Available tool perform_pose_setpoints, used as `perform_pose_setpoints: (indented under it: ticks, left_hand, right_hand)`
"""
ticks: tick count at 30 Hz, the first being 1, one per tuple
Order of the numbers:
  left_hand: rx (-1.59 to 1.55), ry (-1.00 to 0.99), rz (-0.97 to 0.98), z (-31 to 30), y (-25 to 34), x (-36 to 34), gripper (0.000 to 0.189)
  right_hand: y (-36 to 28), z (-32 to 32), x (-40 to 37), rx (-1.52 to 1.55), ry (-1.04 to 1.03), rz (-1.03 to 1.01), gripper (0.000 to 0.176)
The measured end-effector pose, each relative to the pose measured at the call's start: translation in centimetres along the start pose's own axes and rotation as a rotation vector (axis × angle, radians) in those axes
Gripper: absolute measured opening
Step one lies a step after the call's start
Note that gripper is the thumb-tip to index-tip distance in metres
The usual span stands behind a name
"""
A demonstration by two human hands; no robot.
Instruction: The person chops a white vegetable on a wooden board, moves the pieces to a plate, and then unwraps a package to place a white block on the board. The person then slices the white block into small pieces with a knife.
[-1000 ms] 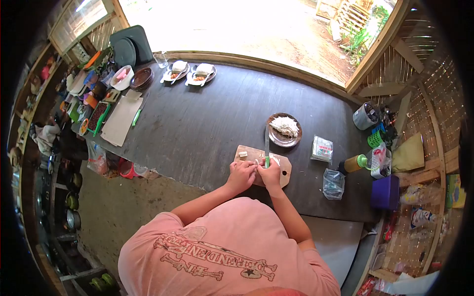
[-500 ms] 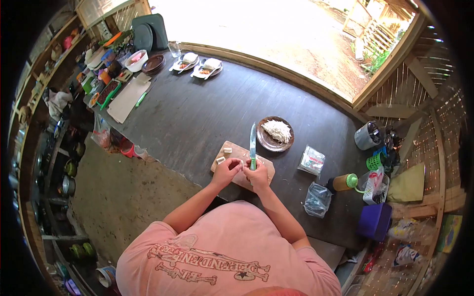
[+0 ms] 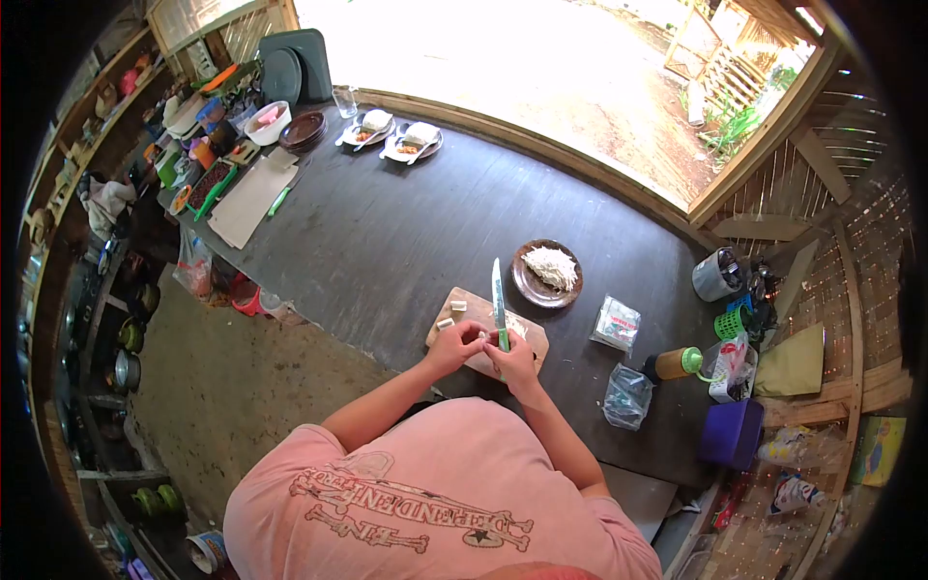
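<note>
One pink shirt point(image 3: 425, 464): bone shapes, a dark star and outlined lettering; DEPENDEN is roughly readable, the rest unclear.
Right grip: right hand point(image 3: 516, 362) closed round the green handle of the knife point(image 3: 499, 302).
Left grip: left hand point(image 3: 453, 351) with fingertips pinched narrow on a small pale piece point(image 3: 483, 335), close against the right fingertips.
Pale piece: whitish, mostly hidden by fingers, at the near side of the cutting board point(image 3: 477, 305).
Knife: slim silvery blade tapering to a tip that points away from the body.
Cutting board: wooden, on the dark surface point(image 3: 387, 251), carrying two pale blocks point(image 3: 458, 305) at its left end.
Square packet point(image 3: 616, 324): right of the board, its red print too small to read.
Brown plate point(image 3: 523, 289): just beyond the board, heaped with white shreds point(image 3: 551, 267).
White plates point(image 3: 399, 155): two, far off near the window ledge.
</note>
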State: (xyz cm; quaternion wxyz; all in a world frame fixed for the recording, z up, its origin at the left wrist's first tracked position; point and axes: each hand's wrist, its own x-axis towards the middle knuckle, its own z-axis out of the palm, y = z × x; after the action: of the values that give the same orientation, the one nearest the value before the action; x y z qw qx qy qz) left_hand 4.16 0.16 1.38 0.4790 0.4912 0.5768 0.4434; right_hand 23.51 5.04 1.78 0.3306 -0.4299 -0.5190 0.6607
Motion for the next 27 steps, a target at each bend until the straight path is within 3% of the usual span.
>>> perform_pose_setpoints:
  ticks: [5,8,10,13,15,17,19,27]
  left_hand:
    - [0.072,-0.024,0.054,0.0,-0.5,1.0,0.029]
    - [0.128,0.012,0.158,0.5,-0.2,0.7,0.032]
    - [0.200,0.017,0.167,0.3,0.8,0.4,0.029]
    - [0.306,0.008,0.188,-0.3,1.9,-0.3,0.019]
    - [0.475,0.002,0.428,-0.8,0.5,-0.2,0.014]
    - [0.462,-0.035,0.468,-1.8,1.8,-0.4,0.013]
    - [0.497,-0.009,0.632,-2.1,1.4,-0.8,0.016]
    - [0.717,0.039,0.723,-1.8,-1.1,-1.8,0.040]
  right_hand:
    - [0.8,0.5,-0.6,-0.089,0.153,-0.045,0.029]
    - [0.2,0.8,-1.0,-0.182,0.272,0.051,0.027]
    - [2.1,0.6,-0.7,-0.443,0.316,-0.172,0.032]
    - [2.8,0.7,-0.2,-0.679,0.333,-0.200,0.034]
    - [2.5,1.1,-0.4,-0.694,0.341,-0.195,0.036]
    - [1.8,1.5,-0.5,-0.690,0.338,-0.181,0.035]
    - [1.7,1.5,-0.3,-0.718,0.332,-0.176,0.035]
    - [1.8,1.6,0.1,-0.842,0.316,-0.243,0.029]
